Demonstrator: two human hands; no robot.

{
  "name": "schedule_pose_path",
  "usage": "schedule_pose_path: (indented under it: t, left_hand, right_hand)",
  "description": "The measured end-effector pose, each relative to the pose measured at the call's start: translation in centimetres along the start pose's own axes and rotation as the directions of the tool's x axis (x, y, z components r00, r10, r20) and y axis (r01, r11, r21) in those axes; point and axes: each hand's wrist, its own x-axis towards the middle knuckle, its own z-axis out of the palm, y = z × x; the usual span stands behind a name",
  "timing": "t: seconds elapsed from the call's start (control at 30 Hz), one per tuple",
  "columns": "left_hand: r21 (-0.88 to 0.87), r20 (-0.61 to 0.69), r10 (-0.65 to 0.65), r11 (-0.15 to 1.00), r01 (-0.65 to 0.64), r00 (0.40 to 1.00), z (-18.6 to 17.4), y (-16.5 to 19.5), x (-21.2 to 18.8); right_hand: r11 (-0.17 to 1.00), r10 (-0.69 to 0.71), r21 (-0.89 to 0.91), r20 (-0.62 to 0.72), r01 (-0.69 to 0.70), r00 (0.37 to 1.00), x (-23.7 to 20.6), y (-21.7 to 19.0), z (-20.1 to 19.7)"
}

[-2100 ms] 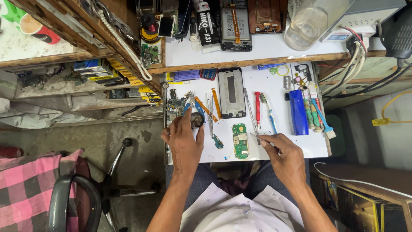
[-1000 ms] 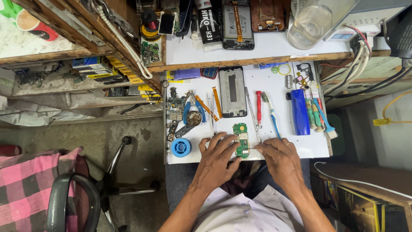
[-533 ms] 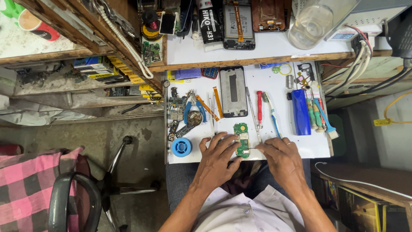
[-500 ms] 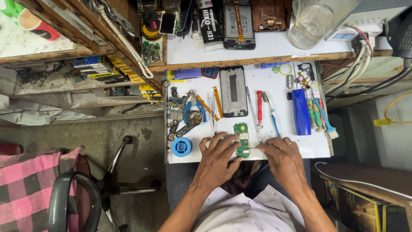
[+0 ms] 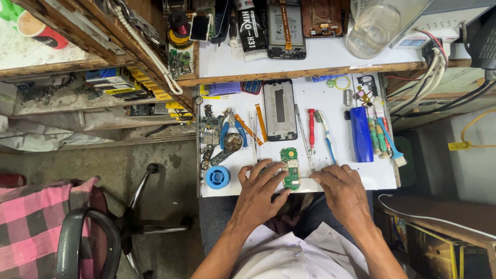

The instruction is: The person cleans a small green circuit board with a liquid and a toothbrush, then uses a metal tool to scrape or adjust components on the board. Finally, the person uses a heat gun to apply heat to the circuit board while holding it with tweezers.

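I see both forearms coming up from the bottom edge and meeting at the near edge of the white worktop (image 5: 361,178). My left hand (image 5: 258,194) lies palm down with fingers spread, and its fingertips press on the left edge of the small green circuit board (image 5: 291,168), pinning it flat rather than closing around it. My right hand (image 5: 343,191) is palm down too, its fingers curled; they seem to pinch a thin metal tool (image 5: 305,177) whose tip reaches the board's right side, though I cannot tell the grip for certain. A blue solder spool (image 5: 217,177) sits just left of my left hand. Beyond the board lie a phone frame (image 5: 279,109) and a red screwdriver (image 5: 311,127).
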Motion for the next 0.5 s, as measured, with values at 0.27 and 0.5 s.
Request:
schedule_pose_path:
  t: [0.27,0.5]
  left_hand:
    - [0.0,-0.016,0.001,1.0,-0.001,1.0,-0.14,0.07,0.02]
    - [-0.002,-0.009,-0.004,1.0,0.004,1.0,-0.13,0.06,0.01]
  right_hand:
    - [1.0,-0.001,0.011,0.019,0.001,1.0,-0.13,-0.11,0.2]
    - [1.0,-0.007,-0.006,0.042,0.007,0.999,0.07,-0.62,0.05]
